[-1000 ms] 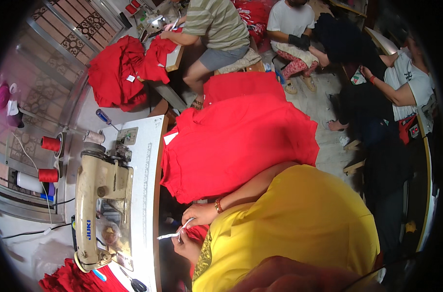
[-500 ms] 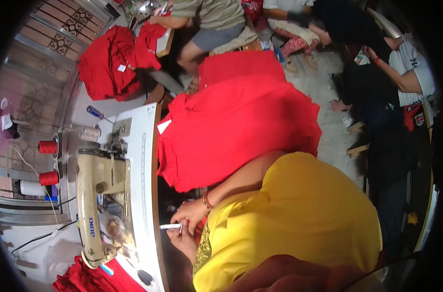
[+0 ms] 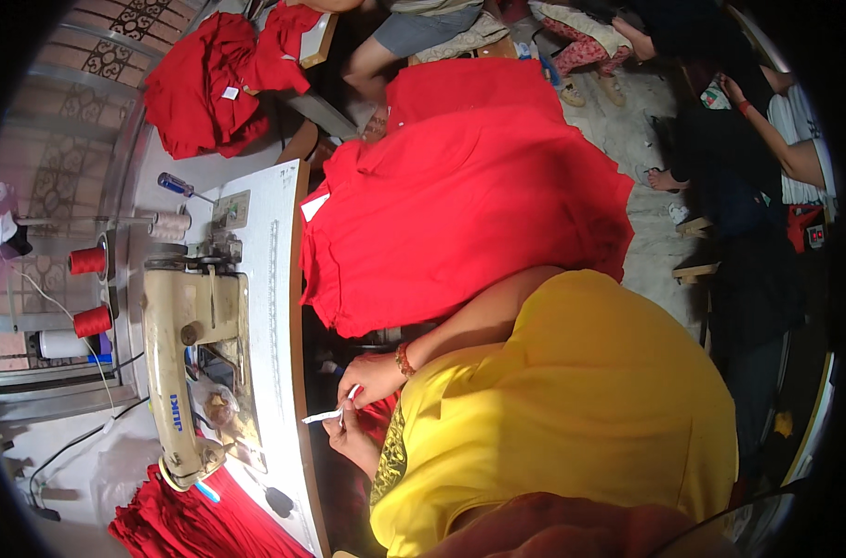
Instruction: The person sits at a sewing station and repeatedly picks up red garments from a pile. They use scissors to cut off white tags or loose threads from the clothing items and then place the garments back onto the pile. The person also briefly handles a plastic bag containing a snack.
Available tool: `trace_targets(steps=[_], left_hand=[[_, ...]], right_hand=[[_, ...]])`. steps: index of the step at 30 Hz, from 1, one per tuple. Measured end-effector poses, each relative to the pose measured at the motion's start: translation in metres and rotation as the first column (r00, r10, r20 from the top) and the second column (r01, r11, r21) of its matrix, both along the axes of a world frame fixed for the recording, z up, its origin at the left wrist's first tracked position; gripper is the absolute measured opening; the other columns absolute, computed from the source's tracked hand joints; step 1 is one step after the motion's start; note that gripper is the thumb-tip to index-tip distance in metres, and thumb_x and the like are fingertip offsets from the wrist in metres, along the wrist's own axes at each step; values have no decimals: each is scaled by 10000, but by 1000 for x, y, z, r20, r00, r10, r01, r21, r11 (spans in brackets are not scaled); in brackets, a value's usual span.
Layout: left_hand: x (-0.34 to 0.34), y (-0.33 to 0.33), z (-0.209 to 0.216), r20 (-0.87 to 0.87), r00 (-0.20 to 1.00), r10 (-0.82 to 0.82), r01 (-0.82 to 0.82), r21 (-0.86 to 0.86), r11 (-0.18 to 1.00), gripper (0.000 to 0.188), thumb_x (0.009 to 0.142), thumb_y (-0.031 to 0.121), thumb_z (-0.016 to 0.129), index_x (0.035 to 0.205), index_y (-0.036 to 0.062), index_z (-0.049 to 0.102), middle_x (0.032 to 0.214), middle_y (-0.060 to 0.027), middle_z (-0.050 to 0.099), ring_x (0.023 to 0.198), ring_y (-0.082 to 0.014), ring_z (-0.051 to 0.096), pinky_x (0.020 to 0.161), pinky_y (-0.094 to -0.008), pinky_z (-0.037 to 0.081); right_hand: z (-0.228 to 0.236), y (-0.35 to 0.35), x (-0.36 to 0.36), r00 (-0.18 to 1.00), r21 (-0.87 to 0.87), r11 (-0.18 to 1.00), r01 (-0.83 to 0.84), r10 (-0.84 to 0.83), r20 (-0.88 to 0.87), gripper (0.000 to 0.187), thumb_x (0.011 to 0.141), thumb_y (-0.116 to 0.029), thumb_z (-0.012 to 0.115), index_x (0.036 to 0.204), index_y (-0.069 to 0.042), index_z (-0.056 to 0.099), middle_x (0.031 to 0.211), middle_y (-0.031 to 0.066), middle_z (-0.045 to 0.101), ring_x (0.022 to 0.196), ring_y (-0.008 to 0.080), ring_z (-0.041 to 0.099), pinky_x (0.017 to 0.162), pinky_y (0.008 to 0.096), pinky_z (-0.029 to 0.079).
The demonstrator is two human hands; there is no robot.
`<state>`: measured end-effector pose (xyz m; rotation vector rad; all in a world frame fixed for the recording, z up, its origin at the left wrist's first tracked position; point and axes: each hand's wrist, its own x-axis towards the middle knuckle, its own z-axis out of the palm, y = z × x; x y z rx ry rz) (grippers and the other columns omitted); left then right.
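The shirt (image 3: 572, 391), yellow with a dark patterned trim, was the largest item, worn by the operator. Above it lay the cloth (image 3: 479, 205), red and spread wide. The table (image 3: 282, 391), white with a brown edge, stood to the left of the hands. On it was the machine (image 3: 167, 372), a cream sewing machine with blue lettering running along its arm. A pile (image 3: 200, 102) of red fabric was positioned at the far end; a heap (image 3: 195, 516) of red fabric lay beside the machine's near end.

The right hand (image 3: 375, 375), wearing a bracelet (image 3: 403, 359), and the left hand (image 3: 356, 445) met just off the table's edge. The grip of each was pinched on the strip (image 3: 322, 417), which was white and narrow; its free end pointed toward the table. Two red spools (image 3: 87, 260) stood left of the machine. The screwdriver (image 3: 176, 183) had a blue handle. A graduated scale (image 3: 275, 288) ran along the table. A white label (image 3: 314, 205) sat at the cloth's left edge and a white tag (image 3: 230, 93) on the pile; any print on either was too small to tell.
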<state>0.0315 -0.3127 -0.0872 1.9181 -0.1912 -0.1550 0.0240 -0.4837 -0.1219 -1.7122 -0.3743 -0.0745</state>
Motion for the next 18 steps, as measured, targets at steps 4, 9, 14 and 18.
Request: trace_targets(steps=[4, 9, 14, 18], left_hand=[[-5, -13, 7, -47, 999, 20, -22, -42, 999, 172, 897, 72, 635, 999, -66, 632, 938, -90, 648, 849, -137, 577, 791, -262, 440], [-9, -12, 1, -135, 988, 73, -107, -263, 959, 236, 926, 109, 618, 1053, -89, 638, 944, -112, 661, 845, -138, 595, 791, -267, 463], [-7, -2, 1, -209, 957, 204, -260, -295, 919, 192, 889, 13, 626, 1039, -106, 620, 972, -123, 655, 862, -149, 606, 805, -273, 476], [-4, 18, -7, -240, 954, 179, -256, -343, 904, 286, 852, -31, 648, 1124, -92, 583, 1051, -126, 646, 924, -160, 631, 854, -261, 497]], right_hand=[[-1, -5, 1, 992, 47, 999, 17, -11, -122, 235, 768, -176, 711, 980, -74, 724, 853, 131, 707, 781, 233, 692, 682, 339, 519], [-6, 0, 8, 997, 36, 999, -31, 33, -63, 223, 792, -152, 676, 988, -53, 712, 830, 156, 696, 760, 252, 689, 669, 357, 510], [8, 5, 14, 991, -1, 995, -102, 101, -92, 214, 833, -194, 638, 960, -35, 705, 824, 187, 677, 757, 284, 674, 680, 370, 500], [-7, 15, 25, 979, -41, 996, -78, 68, -195, 254, 844, -271, 647, 920, -39, 716, 851, 172, 691, 805, 281, 684, 739, 356, 524]])
